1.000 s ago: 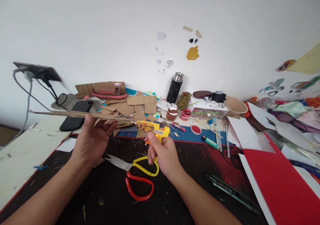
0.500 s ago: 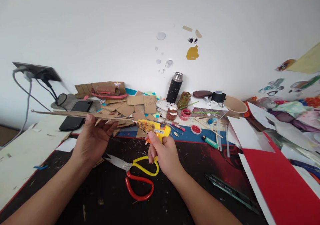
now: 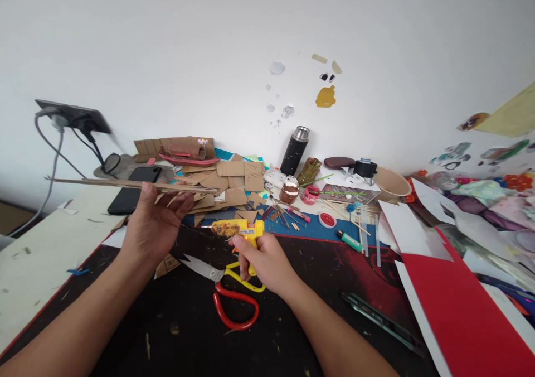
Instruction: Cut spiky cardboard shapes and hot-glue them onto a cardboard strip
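Note:
My left hand holds a thin, flat piece of cardboard nearly level, seen almost edge-on, with thumb and fingers closed on it. In my right hand is a yellow hot glue gun, its front stained brown and its nozzle pointing left. The nozzle is below the cardboard's right end and apart from it. Under the hands, scissors with one red and one yellow handle lie on the dark mat, blades toward the left.
A phone and cardboard scraps lie behind my left hand. Farther back stand a black flask and paint jars. A utility knife and red card are on the right.
The glue gun has moved down and left, away from the cardboard's right end. My left hand still holds the cardboard, and the camera view has shifted slightly.

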Tool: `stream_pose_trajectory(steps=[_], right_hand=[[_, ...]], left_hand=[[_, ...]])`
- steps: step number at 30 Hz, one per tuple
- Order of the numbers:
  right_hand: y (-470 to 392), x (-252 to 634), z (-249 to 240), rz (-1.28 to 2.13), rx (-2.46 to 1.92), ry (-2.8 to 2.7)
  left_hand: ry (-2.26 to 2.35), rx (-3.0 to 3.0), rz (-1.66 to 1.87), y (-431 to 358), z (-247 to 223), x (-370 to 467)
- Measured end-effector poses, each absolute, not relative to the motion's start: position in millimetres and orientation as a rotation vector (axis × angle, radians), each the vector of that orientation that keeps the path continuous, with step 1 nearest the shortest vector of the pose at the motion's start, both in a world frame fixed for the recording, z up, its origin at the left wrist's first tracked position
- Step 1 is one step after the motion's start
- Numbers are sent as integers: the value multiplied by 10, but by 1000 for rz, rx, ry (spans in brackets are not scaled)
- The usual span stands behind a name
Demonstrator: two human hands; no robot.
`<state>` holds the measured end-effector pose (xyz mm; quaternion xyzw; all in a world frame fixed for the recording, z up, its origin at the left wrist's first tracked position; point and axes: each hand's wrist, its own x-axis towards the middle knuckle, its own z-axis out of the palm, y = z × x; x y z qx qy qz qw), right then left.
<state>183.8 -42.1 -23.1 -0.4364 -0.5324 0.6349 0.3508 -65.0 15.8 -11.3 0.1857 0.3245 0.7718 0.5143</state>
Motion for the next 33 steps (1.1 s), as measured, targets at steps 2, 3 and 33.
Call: stream_pose_trajectory(steps=[2, 3, 33], right_hand=[[-410, 1835, -279, 1706, -1114, -1412], [-406, 1834, -298, 1731, -1123, -1425], [-427, 1955, 60, 780, -1595, -2282]], left_hand=[[772, 442, 1864, 160, -101, -654], [769, 440, 1870, 162, -98, -657], [706, 437, 1805, 170, -208, -582]])
